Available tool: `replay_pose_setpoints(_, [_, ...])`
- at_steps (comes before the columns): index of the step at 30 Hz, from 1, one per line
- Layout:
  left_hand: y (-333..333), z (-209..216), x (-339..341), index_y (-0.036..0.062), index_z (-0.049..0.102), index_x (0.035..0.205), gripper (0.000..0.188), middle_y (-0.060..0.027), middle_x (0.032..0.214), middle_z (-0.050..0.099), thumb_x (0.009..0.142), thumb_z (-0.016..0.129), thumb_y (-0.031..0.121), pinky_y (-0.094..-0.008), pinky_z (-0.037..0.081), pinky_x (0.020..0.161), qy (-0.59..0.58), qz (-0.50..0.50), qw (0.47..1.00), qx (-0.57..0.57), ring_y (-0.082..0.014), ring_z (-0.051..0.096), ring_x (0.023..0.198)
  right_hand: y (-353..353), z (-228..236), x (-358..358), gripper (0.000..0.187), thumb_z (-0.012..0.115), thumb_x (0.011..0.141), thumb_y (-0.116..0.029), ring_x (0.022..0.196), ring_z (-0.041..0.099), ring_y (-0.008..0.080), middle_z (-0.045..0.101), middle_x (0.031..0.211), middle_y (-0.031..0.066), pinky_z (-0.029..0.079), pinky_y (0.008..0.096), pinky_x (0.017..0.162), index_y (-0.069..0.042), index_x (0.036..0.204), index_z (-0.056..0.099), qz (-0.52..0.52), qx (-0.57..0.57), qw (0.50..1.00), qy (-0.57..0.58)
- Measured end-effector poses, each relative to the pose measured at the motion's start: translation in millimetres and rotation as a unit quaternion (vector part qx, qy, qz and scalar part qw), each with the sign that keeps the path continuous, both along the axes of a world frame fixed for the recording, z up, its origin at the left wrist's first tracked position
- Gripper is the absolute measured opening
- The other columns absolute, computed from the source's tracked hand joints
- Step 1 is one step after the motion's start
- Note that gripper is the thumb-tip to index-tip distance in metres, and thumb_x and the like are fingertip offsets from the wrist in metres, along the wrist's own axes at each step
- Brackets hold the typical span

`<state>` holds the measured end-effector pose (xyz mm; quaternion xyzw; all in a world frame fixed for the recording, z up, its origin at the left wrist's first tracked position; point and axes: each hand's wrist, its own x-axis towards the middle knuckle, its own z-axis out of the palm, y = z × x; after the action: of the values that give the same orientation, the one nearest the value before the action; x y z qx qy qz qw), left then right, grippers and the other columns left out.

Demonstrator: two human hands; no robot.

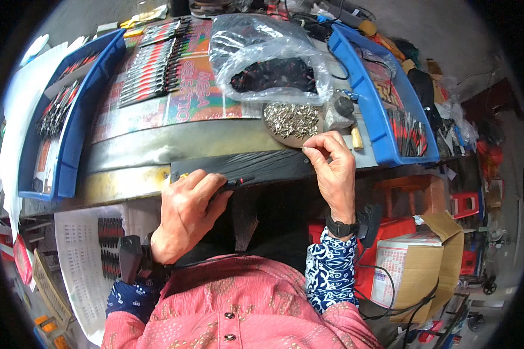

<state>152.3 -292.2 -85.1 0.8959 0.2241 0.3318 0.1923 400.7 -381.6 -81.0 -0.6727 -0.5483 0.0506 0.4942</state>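
At the near edge of the bench my left hand is closed round a slim black part with a bit of red, whose end sticks out past the fingertips. My right hand pinches thumb and forefinger together on a tiny metal piece, just in front of a round dish. Small silvery metal pieces are heaped in that dish. Under my hands a black strip covers the bench edge. Behind the dish, a clear plastic bag gapes open, with black and red parts inside.
Blue trays flank the bench, each holding slim red-and-black pieces. Several similar pieces lie in rows on printed card. A dark-capped jar and a wooden stub stand right of the dish. Below are a white basket and a cardboard box.
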Motion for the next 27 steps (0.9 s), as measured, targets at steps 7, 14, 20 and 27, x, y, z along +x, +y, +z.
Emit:
replay_pose_setpoints(7, [-8,1,-3,0.0054,0.062,0.088,0.021,-0.0103,0.072,0.058,0.071,0.075,0.008,-0.0389,0.048,0.056,-0.007,-0.002,0.999,-0.052,-0.0307,0.060,0.066,-15,14,-51,0.008,0.069,0.081,0.001,0.075,0.058,0.0136,0.059,0.085,0.0064,0.048,0.0253,0.067,0.002,0.086,0.063,0.091,0.008,0.996,-0.007])
replay_pose_setpoints(14, [-15,3,-6,0.0057,0.062,0.087,0.021,-0.0100,0.071,0.057,0.071,0.076,0.009,-0.0394,0.048,0.054,-0.015,0.009,0.998,-0.057,-0.0306,0.060,0.063,-16,10,-82,0.011,0.072,0.077,0.002,0.075,0.059,0.0190,0.061,0.082,0.0075,0.047,0.0290,0.065,0.000,0.084,0.064,0.136,0.040,0.990,-0.024])
replay_pose_setpoints(20, [-19,0,-8,0.0061,0.060,0.084,0.021,-0.0102,0.069,0.055,0.071,0.075,0.009,-0.0397,0.047,0.053,-0.024,0.001,0.999,-0.048,-0.0306,0.059,0.062,-18,0,-93,0.014,0.072,0.077,0.002,0.070,0.060,0.0187,0.061,0.081,0.0084,0.047,0.0284,0.059,0.000,0.088,0.063,0.131,0.039,0.990,-0.023])
replay_pose_setpoints(27, [-21,-2,-10,0.0065,0.059,0.086,0.022,-0.0103,0.069,0.054,0.071,0.075,0.009,-0.0404,0.047,0.053,-0.021,-0.005,0.999,-0.042,-0.0312,0.058,0.061,-17,-1,-97,0.018,0.073,0.073,0.003,0.069,0.060,0.0238,0.060,0.079,0.0086,0.048,0.0335,0.061,-0.002,0.086,0.062,0.114,0.042,0.992,-0.031])
